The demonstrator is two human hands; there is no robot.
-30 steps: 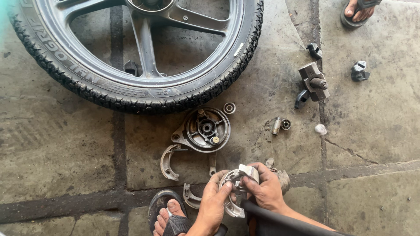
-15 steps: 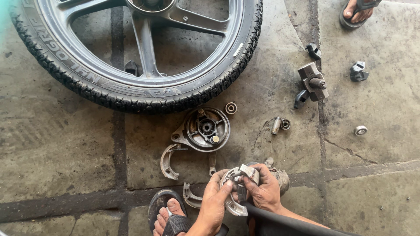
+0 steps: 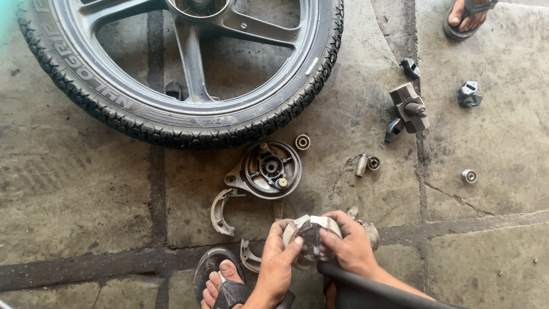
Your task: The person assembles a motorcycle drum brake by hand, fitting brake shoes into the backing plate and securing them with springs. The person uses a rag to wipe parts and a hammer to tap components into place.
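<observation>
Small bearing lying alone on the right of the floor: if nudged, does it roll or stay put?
The small bearing lies flat on its face, so a nudge would probably slide it, not roll it. Tipped on edge, its round rim would likely roll. The concrete floor looks rough, which should stop it soon. Being metal, it is probably heavy for its size.

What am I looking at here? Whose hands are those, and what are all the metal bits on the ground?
The camera sits on a person's head and looks down. Their left hand and right hand together hold a round metal part. On the concrete floor lies a big wheel with a black tyre. Below it rests a round brake plate, with a curved brake shoe beside it. Small bearings and a blocky metal piece lie scattered to the right. The person's sandalled foot shows at the bottom.
</observation>
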